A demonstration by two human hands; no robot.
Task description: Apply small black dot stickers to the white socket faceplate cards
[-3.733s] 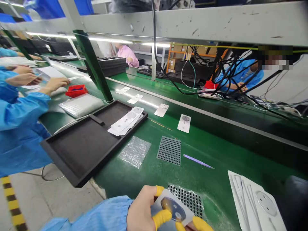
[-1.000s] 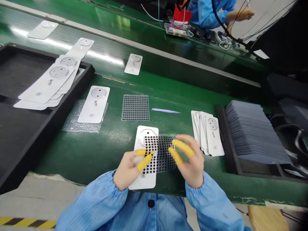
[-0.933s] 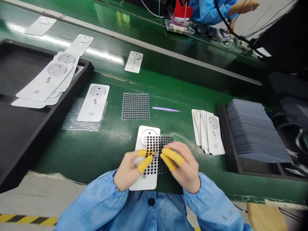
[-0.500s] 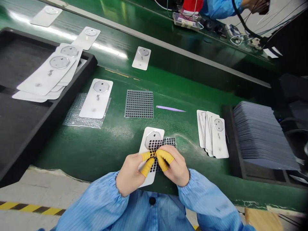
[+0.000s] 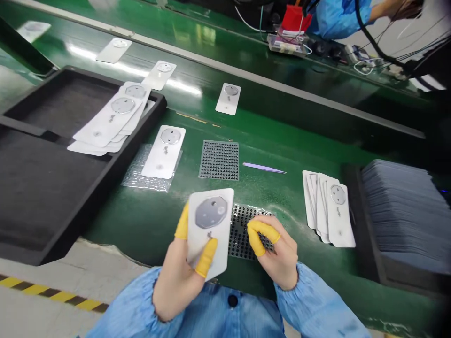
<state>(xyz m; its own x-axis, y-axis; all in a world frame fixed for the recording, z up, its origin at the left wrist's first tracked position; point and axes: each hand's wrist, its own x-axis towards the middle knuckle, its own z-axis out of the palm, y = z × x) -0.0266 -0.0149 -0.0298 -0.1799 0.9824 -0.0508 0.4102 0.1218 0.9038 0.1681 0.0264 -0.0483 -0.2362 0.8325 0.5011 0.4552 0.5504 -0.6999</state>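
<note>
My left hand [image 5: 185, 267], with yellow finger cots on, holds a white phone back cover [image 5: 218, 253] tilted up off the table. The cover has a grey octagonal camera area near its top; the thumb presses on its face and a finger shows at its left edge. My right hand [image 5: 273, 244], also in yellow finger cots, is closed in a pinch over a sheet of small black dots [image 5: 241, 234]. Whatever is between those fingertips is too small to make out. Part of the sheet is hidden behind the cover and my right hand.
A second dotted sheet [image 5: 219, 160] and purple tweezers [image 5: 264, 167] lie farther back. White covers [image 5: 164, 152] rest on bubble wrap, on a black tray [image 5: 141, 141] at left, and in a fanned pile [image 5: 340, 225] at right. Grey sheets [image 5: 398, 211] fill a right-hand tray.
My left hand has let go of the dotted sheet and raised the cover from the table. The sheet now lies flat, and my right hand has drawn apart to the right.
</note>
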